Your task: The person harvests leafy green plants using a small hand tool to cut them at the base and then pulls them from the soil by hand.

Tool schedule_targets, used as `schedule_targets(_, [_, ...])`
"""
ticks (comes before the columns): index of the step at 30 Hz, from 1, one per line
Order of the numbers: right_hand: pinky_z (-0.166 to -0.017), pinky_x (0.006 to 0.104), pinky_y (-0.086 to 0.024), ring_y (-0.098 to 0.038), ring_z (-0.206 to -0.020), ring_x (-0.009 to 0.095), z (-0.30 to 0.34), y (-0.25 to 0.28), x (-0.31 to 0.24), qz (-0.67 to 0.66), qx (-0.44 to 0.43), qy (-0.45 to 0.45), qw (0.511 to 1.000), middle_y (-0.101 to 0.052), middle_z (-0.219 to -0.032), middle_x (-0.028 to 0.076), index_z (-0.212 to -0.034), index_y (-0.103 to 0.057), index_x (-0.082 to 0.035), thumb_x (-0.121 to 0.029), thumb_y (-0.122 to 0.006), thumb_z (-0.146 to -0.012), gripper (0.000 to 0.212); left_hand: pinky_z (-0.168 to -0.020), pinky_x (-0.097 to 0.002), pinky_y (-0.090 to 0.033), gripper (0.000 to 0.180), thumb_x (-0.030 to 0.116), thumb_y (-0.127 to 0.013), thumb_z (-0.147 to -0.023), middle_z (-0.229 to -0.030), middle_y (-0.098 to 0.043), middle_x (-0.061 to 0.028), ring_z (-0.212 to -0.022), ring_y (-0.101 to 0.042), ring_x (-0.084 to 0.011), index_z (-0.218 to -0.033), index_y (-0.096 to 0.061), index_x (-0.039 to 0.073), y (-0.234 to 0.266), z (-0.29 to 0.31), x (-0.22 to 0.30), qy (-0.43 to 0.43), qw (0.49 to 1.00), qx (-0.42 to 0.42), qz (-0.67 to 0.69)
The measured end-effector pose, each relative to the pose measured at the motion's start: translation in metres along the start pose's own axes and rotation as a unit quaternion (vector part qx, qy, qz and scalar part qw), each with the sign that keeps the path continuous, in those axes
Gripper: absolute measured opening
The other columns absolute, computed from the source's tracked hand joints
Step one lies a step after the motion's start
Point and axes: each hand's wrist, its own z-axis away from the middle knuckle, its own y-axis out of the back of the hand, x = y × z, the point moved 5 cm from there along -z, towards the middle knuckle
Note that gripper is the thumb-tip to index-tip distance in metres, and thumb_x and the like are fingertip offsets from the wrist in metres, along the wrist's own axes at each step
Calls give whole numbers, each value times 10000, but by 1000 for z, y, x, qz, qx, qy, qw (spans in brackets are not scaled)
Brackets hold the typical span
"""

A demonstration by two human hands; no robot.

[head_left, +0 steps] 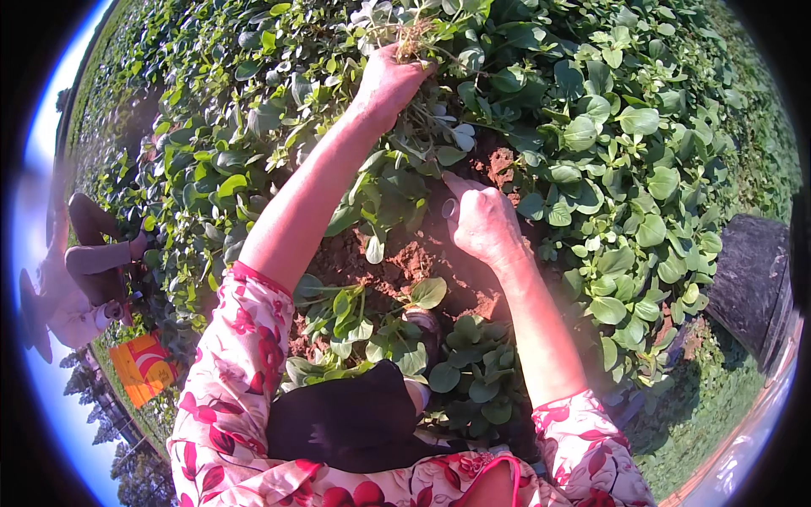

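My left hand (392, 86) reaches far forward, its fingers closed around a bunch of pulled plants (414, 39) with pale, stringy roots showing above the fist. Nearer and to the right, my right hand (487, 226) is closed in a fist around a tool handle (449, 208). Only the round grey end of that handle shows; the working part is hidden. Between and below my hands lies bare reddish soil (414, 260). Broad-leaved green plants (384, 198) grow beside it, close to both hands.
Dense leafy plants (642, 169) cover the ground on both sides. A black bucket (748, 287) stands at the right. On the far left another person (80, 287) in a hat sits or crouches near an orange-and-yellow container (142, 368). Low plants (481, 372) grow right before my body.
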Motion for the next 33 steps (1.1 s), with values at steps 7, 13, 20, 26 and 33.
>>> schedule_targets(7, [-747, 379, -533, -685, -812, 331, 18, 4, 8, -144, 197, -112, 963, -676, -846, 233, -1172, -616, 13, -39, -580, -806, 371, -845, -426, -513, 304, 115, -606, -759, -969, -675, -229, -956, -645, -370, -1045, -653, 20, -14, -33, -65, -60, 957, -25, -284])
schedule_targets(13, [-781, 378, -532, -687, -851, 334, 4, -5, 15, -137, 213, -157, 954, -688, -881, 224, -1153, -618, 37, -71, -592, -803, 366, -794, -445, -548, 259, 169, -560, -810, -995, -684, -210, -949, -672, -360, -1012, -687, 67, -69, -65, -102, -77, 876, -142, -454])
schedule_targets(20, [-833, 416, -525, -666, -910, 377, -19, 3, -5, -157, 191, -205, 947, -675, -939, 248, -1142, -648, -24, -104, -567, -810, 351, -755, -463, -557, 429, 317, -572, -860, -1017, -643, -214, -902, -672, -328, -1183, -600, 36, -84, -97, -140, -161, 744, -119, -638])
schedule_targets(26, [-789, 446, -530, -663, -871, 386, -29, -6, 14, -93, 218, -142, 961, -675, -905, 241, -1155, -635, -18, -96, -571, -823, 347, -763, -442, -553, 395, 299, -540, -878, -1013, -642, -235, -923, -668, -327, -1150, -621, 23, -84, -79, -121, -126, 817, -122, -550])
schedule_targets(33, [-656, 451, -526, -648, -750, 379, 26, -23, 23, -135, 235, -80, 959, -656, -799, 193, -1067, -609, -42, -60, -616, -778, 289, -917, -361, -448, 275, 118, -610, -804, -974, -681, -43, -980, -631, -194, -1074, -657, 100, -28, -60, -107, 56, 975, -204, -72])
